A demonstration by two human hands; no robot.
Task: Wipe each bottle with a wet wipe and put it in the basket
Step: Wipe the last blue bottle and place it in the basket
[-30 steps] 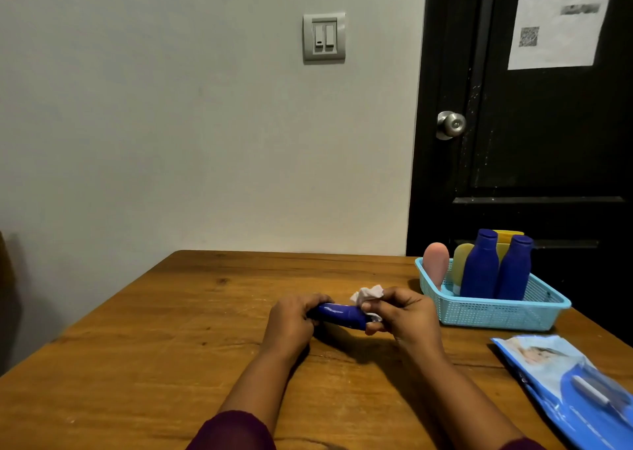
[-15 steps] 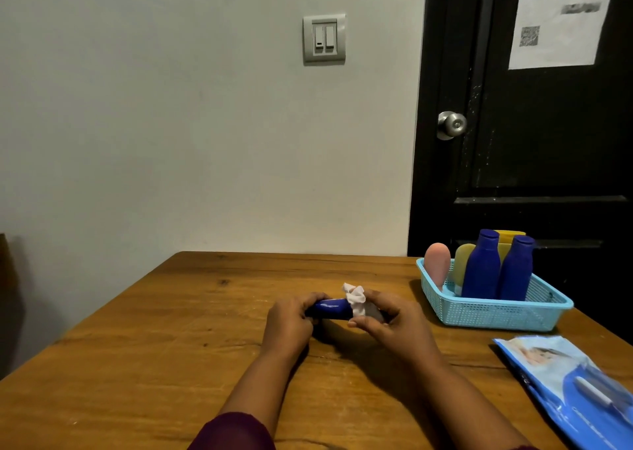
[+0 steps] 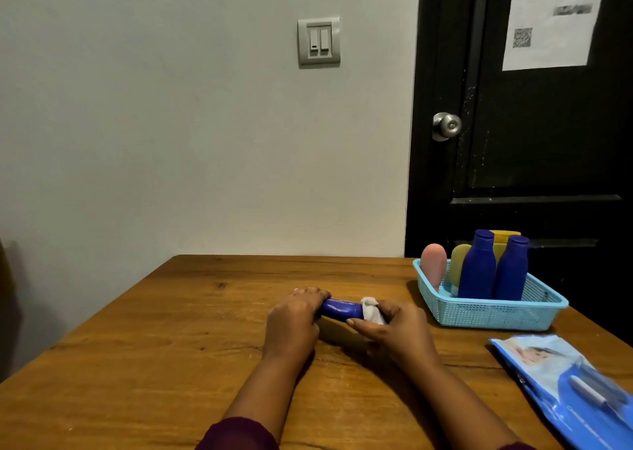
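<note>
Near right on the wooden table [image 3: 171, 346]: blue wipes pack [image 3: 561, 377], flat. Mid-table, lying sideways: blue bottle [image 3: 340, 308]. Farther right, apart from it: turquoise basket [image 3: 493, 312] with upright bottles [image 3: 478, 268] inside. Behind: black door [image 3: 531, 141], wall switch [image 3: 319, 41]. Left hand [image 3: 294, 322] curled round the bottle's left end, gripping; right hand [image 3: 397, 329] pinching a white wet wipe [image 3: 371, 310] against its other end.
</note>
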